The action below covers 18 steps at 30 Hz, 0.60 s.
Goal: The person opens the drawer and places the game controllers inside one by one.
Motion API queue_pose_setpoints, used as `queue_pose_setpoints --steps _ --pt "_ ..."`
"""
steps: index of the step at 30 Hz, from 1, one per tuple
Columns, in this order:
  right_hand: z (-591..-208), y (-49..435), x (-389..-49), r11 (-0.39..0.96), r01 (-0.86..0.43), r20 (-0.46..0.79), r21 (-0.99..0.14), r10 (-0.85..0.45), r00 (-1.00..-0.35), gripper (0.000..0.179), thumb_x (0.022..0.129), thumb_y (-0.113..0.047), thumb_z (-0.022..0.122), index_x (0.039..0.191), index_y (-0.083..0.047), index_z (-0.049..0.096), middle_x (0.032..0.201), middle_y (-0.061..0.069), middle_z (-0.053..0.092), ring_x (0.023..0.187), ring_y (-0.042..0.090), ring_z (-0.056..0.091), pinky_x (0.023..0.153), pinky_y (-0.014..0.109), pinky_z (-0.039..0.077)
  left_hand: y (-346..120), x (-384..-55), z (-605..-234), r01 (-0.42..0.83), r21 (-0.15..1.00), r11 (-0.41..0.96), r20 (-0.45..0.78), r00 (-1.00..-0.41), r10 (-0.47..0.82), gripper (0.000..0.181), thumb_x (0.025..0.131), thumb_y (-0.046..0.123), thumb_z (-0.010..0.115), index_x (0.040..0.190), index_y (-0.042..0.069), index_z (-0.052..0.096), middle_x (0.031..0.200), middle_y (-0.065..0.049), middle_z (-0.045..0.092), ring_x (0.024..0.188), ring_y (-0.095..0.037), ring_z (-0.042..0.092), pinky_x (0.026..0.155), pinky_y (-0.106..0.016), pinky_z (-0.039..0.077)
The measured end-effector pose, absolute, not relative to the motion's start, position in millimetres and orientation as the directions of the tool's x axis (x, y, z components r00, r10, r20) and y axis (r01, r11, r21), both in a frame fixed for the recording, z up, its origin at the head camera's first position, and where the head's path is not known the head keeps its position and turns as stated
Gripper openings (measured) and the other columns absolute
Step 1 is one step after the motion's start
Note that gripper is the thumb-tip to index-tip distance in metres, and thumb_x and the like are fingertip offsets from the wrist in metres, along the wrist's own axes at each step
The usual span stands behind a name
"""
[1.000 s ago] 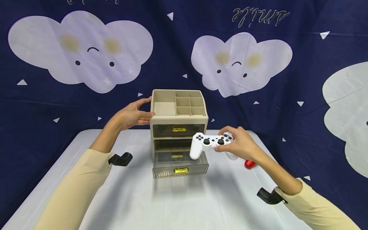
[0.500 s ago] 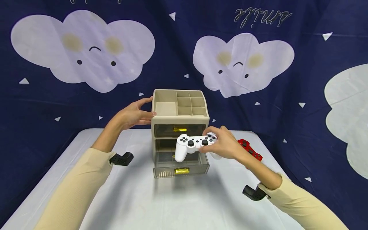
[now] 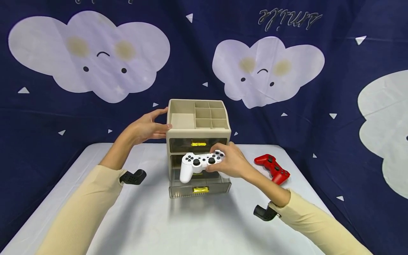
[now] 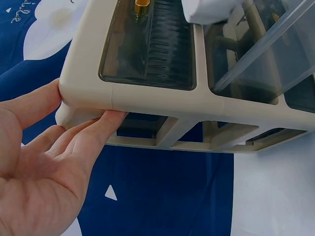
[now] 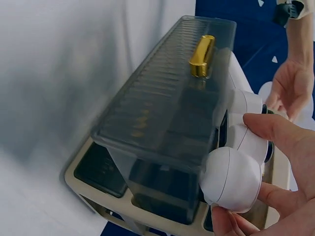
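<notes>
A white game controller (image 3: 188,169) is held by my right hand (image 3: 233,163), thumb and fingers pinching its right end. It hangs over the pulled-out clear drawer (image 3: 181,192) of a beige desktop organizer (image 3: 181,133), its two grips pointing toward me. My left hand (image 3: 142,129) rests against the organizer's left side, with the thumb at the top front edge and the other fingers stretched along the side wall (image 4: 147,104). In the right wrist view, the controller (image 5: 234,179) is right beside the drawer's front with its gold handle (image 5: 201,56).
A red game controller (image 3: 272,168) lies on the white table (image 3: 146,216) right of the organizer. The upper drawer (image 3: 181,145) is closed, and the organizer's top has several bare compartments (image 3: 182,121). A dark blue cloud-print curtain (image 3: 191,67) hangs behind.
My right hand has carried the white controller leftward, from the drawer's right side to over the drawer, uncovering the red controller. My left hand has stayed on the organizer.
</notes>
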State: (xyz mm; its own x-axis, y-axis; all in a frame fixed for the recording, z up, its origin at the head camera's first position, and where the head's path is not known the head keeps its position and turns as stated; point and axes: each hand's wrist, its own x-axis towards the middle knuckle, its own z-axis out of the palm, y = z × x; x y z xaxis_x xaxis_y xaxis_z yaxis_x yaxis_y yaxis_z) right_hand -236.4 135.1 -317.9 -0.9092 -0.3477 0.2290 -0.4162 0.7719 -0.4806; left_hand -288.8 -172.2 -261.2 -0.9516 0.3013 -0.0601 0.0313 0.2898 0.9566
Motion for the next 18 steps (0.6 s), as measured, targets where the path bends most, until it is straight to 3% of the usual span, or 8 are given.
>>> queue_pose_setpoints --steps 4,10,18 --pt "-324 130 -237 0.768 -0.444 0.252 -0.462 -0.367 -0.896 0.047 0.065 -0.038 0.092 0.105 -0.021 0.072 0.103 0.014 0.061 0.098 0.028 0.054 0.079 0.037 0.046 -172 -288 -261 0.031 0.957 0.288 -0.061 -0.951 0.304 0.089 0.100 0.010 0.065 0.165 0.025 0.006 0.155 -0.021 0.042 0.129 -0.037 0.058 0.107 -0.042 0.053" --pt "-331 123 -239 0.774 -0.458 0.260 -0.438 -0.378 -0.888 0.049 0.064 -0.039 0.094 0.103 -0.021 0.072 0.093 0.011 0.060 0.091 0.024 0.052 0.073 0.034 0.045 -172 -289 -261 0.027 0.960 0.278 -0.062 -0.950 0.306 0.089 0.100 0.009 0.065 0.165 0.025 0.006 0.155 -0.020 0.041 0.129 -0.036 0.059 0.106 -0.041 0.053" --pt "-337 113 -240 0.784 -0.450 0.251 -0.427 -0.375 -0.892 0.049 0.063 -0.038 0.095 0.103 -0.021 0.072 0.093 0.010 0.058 0.088 0.022 0.051 0.070 0.033 0.045 -172 -288 -261 0.022 0.963 0.270 -0.065 -0.948 0.311 0.089 0.100 0.009 0.065 0.165 0.025 0.006 0.153 -0.021 0.044 0.127 -0.035 0.060 0.105 -0.040 0.054"
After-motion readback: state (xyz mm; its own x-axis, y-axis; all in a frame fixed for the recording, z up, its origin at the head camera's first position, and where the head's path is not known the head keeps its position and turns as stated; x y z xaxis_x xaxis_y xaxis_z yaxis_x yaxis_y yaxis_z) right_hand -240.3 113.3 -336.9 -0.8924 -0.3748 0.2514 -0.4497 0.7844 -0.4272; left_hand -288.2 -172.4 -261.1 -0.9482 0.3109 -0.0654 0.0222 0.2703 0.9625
